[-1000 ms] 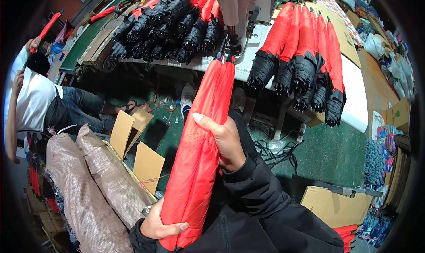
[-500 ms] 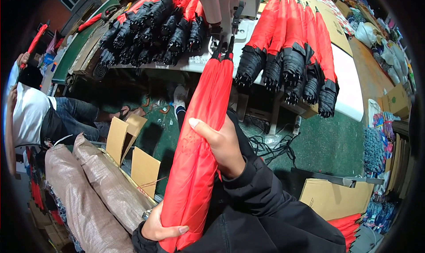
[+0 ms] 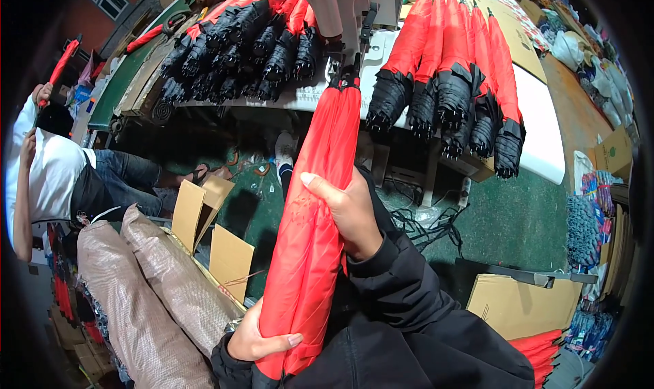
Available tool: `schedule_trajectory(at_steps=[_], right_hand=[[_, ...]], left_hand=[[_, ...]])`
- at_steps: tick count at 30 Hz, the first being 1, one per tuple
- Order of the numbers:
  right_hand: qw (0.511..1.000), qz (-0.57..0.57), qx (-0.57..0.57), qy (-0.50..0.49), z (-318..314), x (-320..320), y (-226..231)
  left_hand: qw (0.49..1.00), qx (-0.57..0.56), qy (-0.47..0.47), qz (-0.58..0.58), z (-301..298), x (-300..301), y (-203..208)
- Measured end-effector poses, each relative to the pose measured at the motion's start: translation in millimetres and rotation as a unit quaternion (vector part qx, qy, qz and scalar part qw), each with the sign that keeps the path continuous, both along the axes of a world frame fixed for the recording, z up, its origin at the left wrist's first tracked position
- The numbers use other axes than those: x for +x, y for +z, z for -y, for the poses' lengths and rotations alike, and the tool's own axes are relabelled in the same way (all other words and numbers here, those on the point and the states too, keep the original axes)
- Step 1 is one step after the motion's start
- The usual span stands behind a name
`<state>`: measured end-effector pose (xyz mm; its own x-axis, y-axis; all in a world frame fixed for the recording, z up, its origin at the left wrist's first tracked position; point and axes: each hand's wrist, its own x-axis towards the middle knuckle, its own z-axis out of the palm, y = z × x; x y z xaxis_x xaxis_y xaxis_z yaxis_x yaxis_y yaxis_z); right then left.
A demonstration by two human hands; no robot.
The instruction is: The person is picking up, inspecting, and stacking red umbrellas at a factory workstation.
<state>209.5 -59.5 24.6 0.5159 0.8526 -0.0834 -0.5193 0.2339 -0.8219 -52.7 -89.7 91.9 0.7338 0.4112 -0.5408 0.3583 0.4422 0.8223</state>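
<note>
Two closed red umbrellas (image 3: 325, 140) lie side by side in front of me, their dark tips pointing away, up against the machine at the table edge. My right hand (image 3: 354, 212) is closed around their middle, thumb on top of the red cloth. Lower down, my left hand (image 3: 262, 338) grips the near end, with its thumb across the cloth. The near ends of the umbrellas partly run out of sight by my dark jacket. Just beyond the tips stands a pale machine (image 3: 327, 14) with a white bed.
Red umbrellas with black ends (image 3: 235, 48) are heaped left of the machine; several more (image 3: 453, 82) lie to its right. Woven sacks (image 3: 122, 287) and open cardboard (image 3: 231, 256) stand at left. Cables (image 3: 426, 229) trail on the green floor. A co-worker (image 3: 51, 164) holds a red umbrella at far left.
The umbrellas' near end and my left hand appear slightly farther right. Both hands keep their grip. The surroundings have shifted a little to the right in the view.
</note>
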Motion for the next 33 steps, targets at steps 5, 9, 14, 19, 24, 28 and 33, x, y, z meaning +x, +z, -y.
schedule_trajectory(at_steps=[5, 9, 14, 19, 24, 28, 33], right_hand=[[1.0, -0.021, 0.009, -0.004, -1.4, -5.3, -3.1], [1.0, -0.025, 0.003, 0.005, -0.3, -0.7, -2.2], [1.0, -0.028, 0.01, 0.001, -0.6, -5.0, -5.3], [1.0, -0.026, 0.012, -0.003, 0.2, -2.2, -7.5], [1.0, 0.0, 0.008, -0.011, 5.8, -12.1, -8.9], [0.999, 0.029, 0.012, -0.028, 22.1, -23.4, -5.8], [0.999, 0.01, -0.013, -0.052, 51.5, -30.0, 5.5]], left_hand=[[1.0, -0.013, 0.028, -0.006, 6.8, 2.2, 6.5], [1.0, -0.011, 0.014, -0.008, 4.0, 1.9, 5.5], [0.999, -0.018, 0.029, -0.008, 7.4, 2.9, 8.8], [1.0, 0.005, -0.004, -0.005, 5.7, 1.7, 1.8], [1.0, 0.026, -0.009, 0.014, 10.8, -4.2, -2.5], [1.0, 0.021, 0.006, 0.015, 17.8, -19.2, -15.7], [0.994, 0.025, -0.097, 0.047, 15.3, -25.9, -21.5]])
